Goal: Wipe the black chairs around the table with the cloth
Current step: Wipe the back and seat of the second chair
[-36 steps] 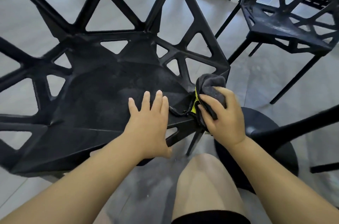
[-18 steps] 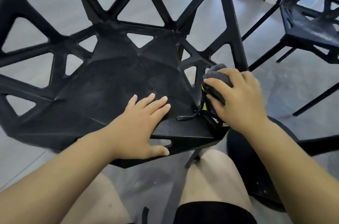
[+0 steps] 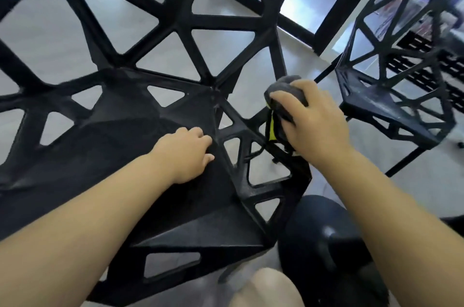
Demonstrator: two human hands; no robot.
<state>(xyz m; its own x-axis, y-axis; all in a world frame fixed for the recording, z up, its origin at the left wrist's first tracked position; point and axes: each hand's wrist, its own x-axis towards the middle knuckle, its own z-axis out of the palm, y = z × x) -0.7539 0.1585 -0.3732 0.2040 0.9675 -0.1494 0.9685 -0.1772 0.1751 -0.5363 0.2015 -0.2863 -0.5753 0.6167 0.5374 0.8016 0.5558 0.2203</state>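
Your right hand grips the bunched grey cloth against the right-side rim of the near black chair, while your left hand rests on its seat, fingers bent, can't tell if gripping.

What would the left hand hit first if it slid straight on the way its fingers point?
Likely the chair's side strut, just past the fingertips of the left hand, which rests on the seat. Beyond it is the cloth in the right hand, though depth is hard to judge.
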